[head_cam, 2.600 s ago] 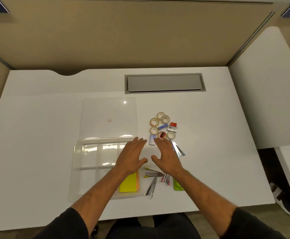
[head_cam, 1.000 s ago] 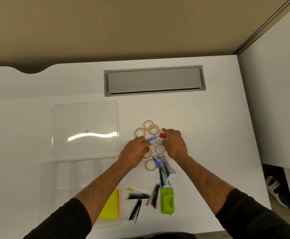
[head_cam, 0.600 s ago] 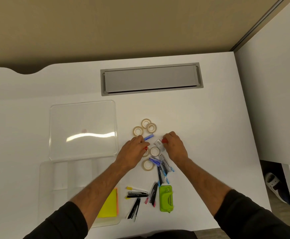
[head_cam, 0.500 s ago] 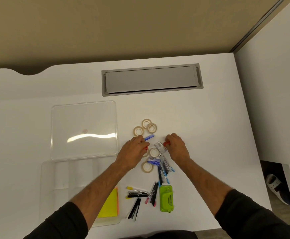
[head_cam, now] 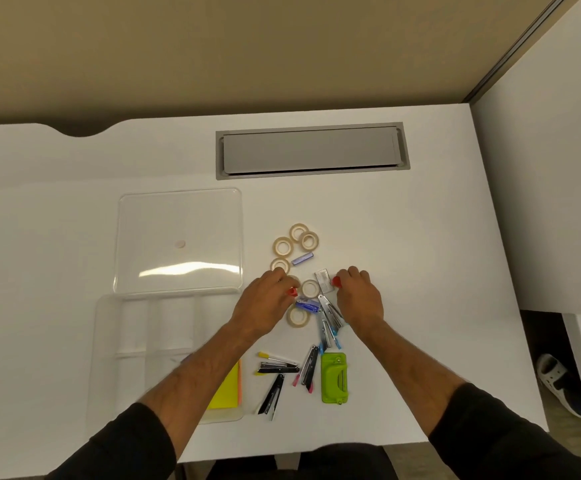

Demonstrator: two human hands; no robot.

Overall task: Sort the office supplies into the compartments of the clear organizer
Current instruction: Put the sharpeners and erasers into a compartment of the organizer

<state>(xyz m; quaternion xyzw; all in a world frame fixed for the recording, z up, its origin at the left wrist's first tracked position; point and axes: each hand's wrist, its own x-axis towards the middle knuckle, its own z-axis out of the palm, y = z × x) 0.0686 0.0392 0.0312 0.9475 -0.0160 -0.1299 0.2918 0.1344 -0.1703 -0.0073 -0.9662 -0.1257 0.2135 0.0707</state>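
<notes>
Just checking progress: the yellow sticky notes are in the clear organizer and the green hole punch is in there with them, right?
Not quite. The head view shows the yellow sticky notes in the clear organizer, but the green hole punch lies on the white desk, outside it to the right.

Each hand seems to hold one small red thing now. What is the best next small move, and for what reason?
Probably carry both red pieces left to the clear organizer and drop them into one compartment. The left hand pinches a red piece and the right hand pinches another red piece, both among the loose supplies on the desk; only the yellow pad lies in the organizer.
</notes>
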